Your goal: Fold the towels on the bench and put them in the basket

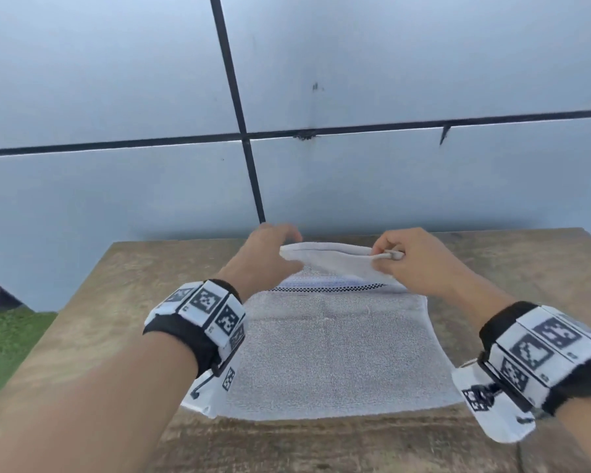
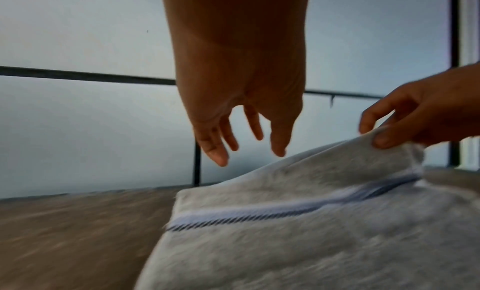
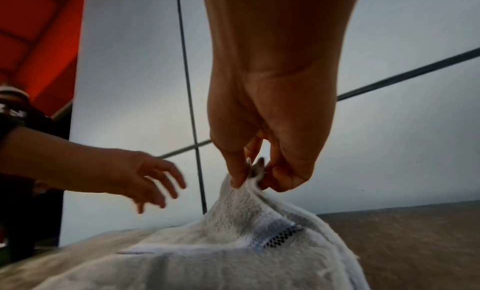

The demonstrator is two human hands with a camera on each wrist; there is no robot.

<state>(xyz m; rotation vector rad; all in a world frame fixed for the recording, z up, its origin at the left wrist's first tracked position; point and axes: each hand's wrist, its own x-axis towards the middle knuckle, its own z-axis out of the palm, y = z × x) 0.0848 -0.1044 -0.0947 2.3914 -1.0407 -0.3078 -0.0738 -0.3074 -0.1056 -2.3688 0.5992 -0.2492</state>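
Observation:
A pale grey towel [image 1: 331, 353] with a blue and checkered stripe lies flat on the wooden bench [image 1: 116, 302]. Its far edge is lifted off the bench and curls toward me. My right hand [image 1: 386, 256] pinches the far right corner between thumb and fingers, as the right wrist view shows for that hand [image 3: 249, 177] and the towel [image 3: 207, 263]. My left hand [image 1: 296, 250] hovers at the far left corner. In the left wrist view this hand [image 2: 249, 156] has its fingers spread and straight just above the towel [image 2: 285, 232], holding nothing. No basket is in view.
A grey panelled wall [image 1: 389, 182] with dark seams rises right behind the bench's far edge. Green ground [image 1: 7, 343] lies beyond the bench's left side. A red structure [image 3: 39, 27] shows high at the left in the right wrist view.

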